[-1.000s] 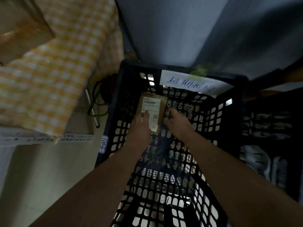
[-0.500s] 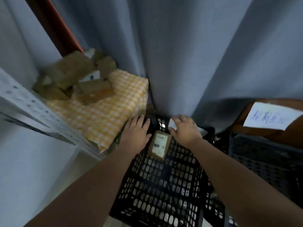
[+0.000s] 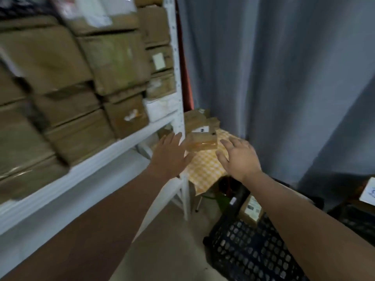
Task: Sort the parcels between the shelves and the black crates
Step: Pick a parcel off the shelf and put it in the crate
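- Parcels (image 3: pixel 203 139) in brown wrapping lie in a small pile on a low table, on its yellow checked cloth (image 3: pixel 205 169), just beside the white corner post of the shelves (image 3: pixel 97 161).
- More big parcels (image 3: pixel 113 59), also brown, fill the shelves in tight stacks. This part of the view is blurred, so their labels cannot be read.
- The left hand (image 3: pixel 170 157) is stretched forward with straight, spread fingers and holds nothing. Its fingertips are near the left side of the pile, and I cannot tell if they touch it.
- The right hand (image 3: pixel 240 159) is also released, with spread fingers and the palm down, over the cloth at the right side of the pile. It does not grasp anything.
- The pile is between the two hands.
- A black crate (image 3: pixel 249 252) stands on the floor below the right forearm, near the table.
- One single parcel (image 3: pixel 251 209) with a white label lies inside this crate, at its far end.
- A second black crate (image 3: pixel 359 222) is at the right edge, with a white paper (image 3: pixel 368 192) above it.
- A grey curtain (image 3: pixel 274 78) hangs behind the table and the crates.
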